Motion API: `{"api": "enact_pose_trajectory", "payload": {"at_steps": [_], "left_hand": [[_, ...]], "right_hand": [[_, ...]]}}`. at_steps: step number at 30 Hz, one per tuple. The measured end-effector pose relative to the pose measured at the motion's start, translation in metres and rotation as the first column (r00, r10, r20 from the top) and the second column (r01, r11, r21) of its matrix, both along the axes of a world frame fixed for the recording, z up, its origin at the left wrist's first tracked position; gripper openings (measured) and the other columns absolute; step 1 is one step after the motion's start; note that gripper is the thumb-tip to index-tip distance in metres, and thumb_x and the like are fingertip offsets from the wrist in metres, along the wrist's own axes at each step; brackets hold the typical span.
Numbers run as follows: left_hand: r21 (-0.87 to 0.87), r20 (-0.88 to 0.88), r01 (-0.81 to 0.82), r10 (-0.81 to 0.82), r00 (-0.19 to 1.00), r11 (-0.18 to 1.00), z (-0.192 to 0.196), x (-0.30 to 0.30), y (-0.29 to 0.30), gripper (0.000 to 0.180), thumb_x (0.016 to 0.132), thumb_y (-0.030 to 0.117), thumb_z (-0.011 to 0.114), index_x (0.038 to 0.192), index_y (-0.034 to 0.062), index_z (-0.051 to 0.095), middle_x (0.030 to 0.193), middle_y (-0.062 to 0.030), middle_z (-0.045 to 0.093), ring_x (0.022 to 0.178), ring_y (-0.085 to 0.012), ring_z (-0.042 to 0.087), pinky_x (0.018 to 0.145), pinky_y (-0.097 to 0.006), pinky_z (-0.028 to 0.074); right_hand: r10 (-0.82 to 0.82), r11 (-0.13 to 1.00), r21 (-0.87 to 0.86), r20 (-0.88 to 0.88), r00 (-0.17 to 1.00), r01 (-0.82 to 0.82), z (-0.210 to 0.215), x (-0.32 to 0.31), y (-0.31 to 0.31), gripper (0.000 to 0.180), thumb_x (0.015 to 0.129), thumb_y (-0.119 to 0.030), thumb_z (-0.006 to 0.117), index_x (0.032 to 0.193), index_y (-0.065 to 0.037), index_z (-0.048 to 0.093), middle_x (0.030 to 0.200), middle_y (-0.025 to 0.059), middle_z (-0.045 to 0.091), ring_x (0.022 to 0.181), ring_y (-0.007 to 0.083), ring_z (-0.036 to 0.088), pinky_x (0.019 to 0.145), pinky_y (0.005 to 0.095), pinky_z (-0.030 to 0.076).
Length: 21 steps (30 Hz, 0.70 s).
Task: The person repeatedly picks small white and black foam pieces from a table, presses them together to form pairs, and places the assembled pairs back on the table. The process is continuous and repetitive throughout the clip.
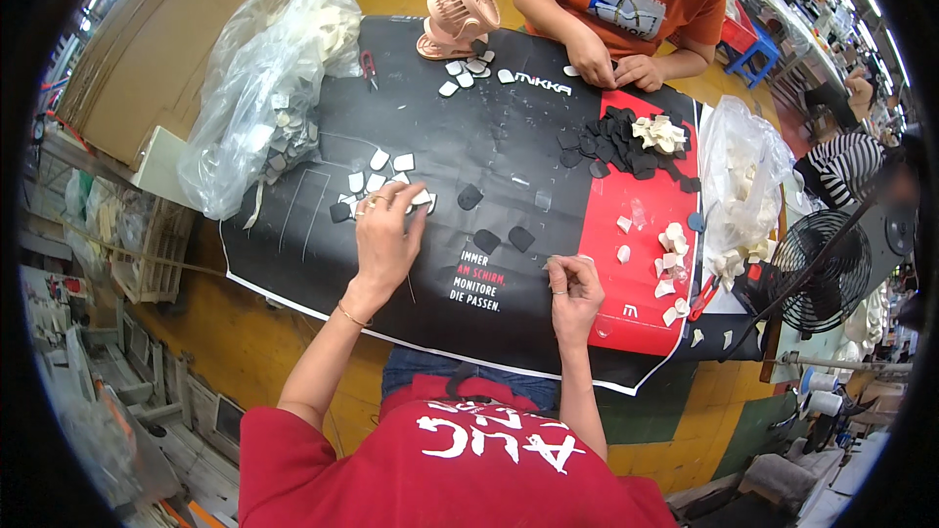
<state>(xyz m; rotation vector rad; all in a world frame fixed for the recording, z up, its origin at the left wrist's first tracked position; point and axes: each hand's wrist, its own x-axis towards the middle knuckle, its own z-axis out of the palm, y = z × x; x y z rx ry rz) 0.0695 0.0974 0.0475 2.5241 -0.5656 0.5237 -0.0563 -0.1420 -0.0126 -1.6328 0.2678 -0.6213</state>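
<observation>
Right hand (pixel 575 286) pinches something tiny near the bench's (pixel 509 161) front edge; left hand (pixel 388 225) fingers press white pieces (pixel 377 178).

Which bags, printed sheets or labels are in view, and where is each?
Clear plastic bag: table's far left, bulging with pale pieces.
Second clear bag: right edge, holding white pieces.
Printed banner: covers the table, black with a red panel and white lettering.
Left hand: on pale pieces atop the banner.

**White pieces by the left hand**

Small white pieces (pixel 377 176), flat and angular, are lying in a loose cluster on the black mat w/ one dark piece at the cluster's left edge; one white piece (pixel 422 198) is sitting under fingertips.
</observation>
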Motion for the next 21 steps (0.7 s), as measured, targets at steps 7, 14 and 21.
{"api": "enact_pose_trajectory", "payload": {"at_steps": [7, 14, 21], "left_hand": [[0.074, -0.082, 0.450, -0.444, 0.892, 0.890, -0.028, -0.023, -0.071, 0.031, 0.088, 0.023, 0.072, 0.116, 0.0106, 0.068, 0.130, -0.0123, 0.058, 0.123, -0.0300, 0.052, 0.103, -0.047, 0.038], [-0.656, -0.421, 0.159, -0.532, 0.734, 0.738, -0.003, -0.075, -0.079, 0.019, 0.082, 0.010, 0.076, 0.099, 0.0034, 0.075, 0.108, -0.0122, 0.069, 0.103, -0.0252, 0.066, 0.091, -0.037, 0.050], [-0.681, -0.454, 0.064, -0.488, 0.745, 0.730, 0.009, -0.066, -0.074, 0.015, 0.084, 0.010, 0.076, 0.097, 0.0018, 0.074, 0.101, -0.0103, 0.069, 0.091, -0.0227, 0.067, 0.083, -0.034, 0.051]], "right_hand": [[0.083, 0.918, 0.397, -0.210, 0.974, 0.007, 0.032, -0.004, 0.005, 0.014, 0.093, -0.005, 0.071, 0.104, 0.003, 0.067, 0.088, 0.0066, 0.070, 0.071, 0.0101, 0.066, 0.063, 0.0225, 0.052], [0.165, 0.825, 0.564, -0.216, 0.962, -0.015, 0.053, -0.009, 0.011, 0.009, 0.093, -0.003, 0.071, 0.100, 0.000, 0.066, 0.084, 0.0062, 0.068, 0.068, 0.0102, 0.062, 0.063, 0.0235, 0.049], [0.269, 0.809, 0.565, -0.110, 0.957, -0.162, 0.062, -0.004, 0.018, 0.014, 0.094, -0.002, 0.069, 0.107, 0.004, 0.063, 0.092, 0.0086, 0.070, 0.073, 0.0104, 0.064, 0.065, 0.0235, 0.052]]}}
